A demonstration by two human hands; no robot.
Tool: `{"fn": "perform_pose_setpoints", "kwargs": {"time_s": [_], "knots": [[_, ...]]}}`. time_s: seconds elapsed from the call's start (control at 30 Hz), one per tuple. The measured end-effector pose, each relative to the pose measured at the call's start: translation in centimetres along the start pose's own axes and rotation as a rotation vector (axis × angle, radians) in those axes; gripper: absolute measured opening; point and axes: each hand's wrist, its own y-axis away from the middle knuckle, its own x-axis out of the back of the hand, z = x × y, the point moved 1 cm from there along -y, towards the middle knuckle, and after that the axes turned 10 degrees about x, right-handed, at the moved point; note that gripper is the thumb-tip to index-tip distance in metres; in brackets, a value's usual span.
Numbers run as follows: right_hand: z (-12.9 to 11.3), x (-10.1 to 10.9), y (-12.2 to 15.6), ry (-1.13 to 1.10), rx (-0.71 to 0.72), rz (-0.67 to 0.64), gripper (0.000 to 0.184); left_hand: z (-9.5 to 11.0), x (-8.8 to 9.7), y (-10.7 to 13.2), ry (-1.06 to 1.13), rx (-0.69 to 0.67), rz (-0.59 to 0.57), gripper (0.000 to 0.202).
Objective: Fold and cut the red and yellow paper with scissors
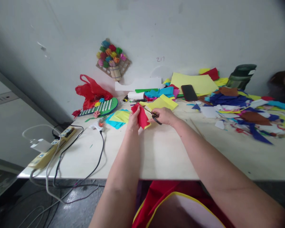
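My left hand [134, 118] is closed on a piece of red paper [142, 118], with a thin yellow edge showing along its lower right side. Wrapped round the dark handles of a pair of scissors [155, 116], my right hand [165, 116] is closed too. The scissor blades point left and lie at the upper part of the red paper; whether they are parted I cannot tell. Both hands are above the middle of the table. Yellow paper [163, 102] lies just behind them. To the left of my left hand, a yellow sheet [120, 116] rests over blue paper [114, 124].
Paper scraps [254, 117] are heaped on the right near a dark bottle [241, 77]. A phone [189, 93] lies at the back. On the left are a red plastic bag [91, 91], a green board [113, 105], a glue gun [97, 125] and a power strip [49, 150] with cables.
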Motion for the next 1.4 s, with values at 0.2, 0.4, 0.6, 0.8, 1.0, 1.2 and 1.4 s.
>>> {"fn": "perform_pose_setpoints", "kwargs": {"time_s": [0.2, 0.4, 0.6, 0.8, 1.0, 1.2, 1.4], "knots": [[0.3, -0.1, 0.0, -0.012, 0.025, 0.007, 0.039, 0.1, 0.1, -0.1, -0.008, -0.006, -0.021, 0.028], [0.3, -0.5, 0.0, -0.057, 0.050, 0.036, 0.039, 0.2, 0.0, 0.0, -0.010, -0.030, -0.020, 0.026], [0.5, -0.8, -0.1, -0.090, 0.050, 0.073, 0.037, 0.1, -0.1, 0.0, -0.004, -0.019, -0.018, 0.026], [0.5, -1.1, -0.2, -0.057, 0.074, 0.100, 0.035, 0.0, 0.0, 0.0, 0.015, -0.014, -0.020, 0.027], [0.5, -1.3, -0.3, 0.009, 0.070, 0.131, 0.036, 0.1, -0.2, 0.1, 0.027, -0.018, -0.037, 0.027], [0.2, -1.1, -0.3, 0.063, 0.047, 0.135, 0.036, 0.0, -0.3, 0.1, 0.009, -0.007, -0.047, 0.027], [0.1, -1.3, -0.4, 0.080, 0.042, 0.146, 0.039, 0.0, -0.2, 0.0, 0.018, -0.014, -0.057, 0.027]]}}
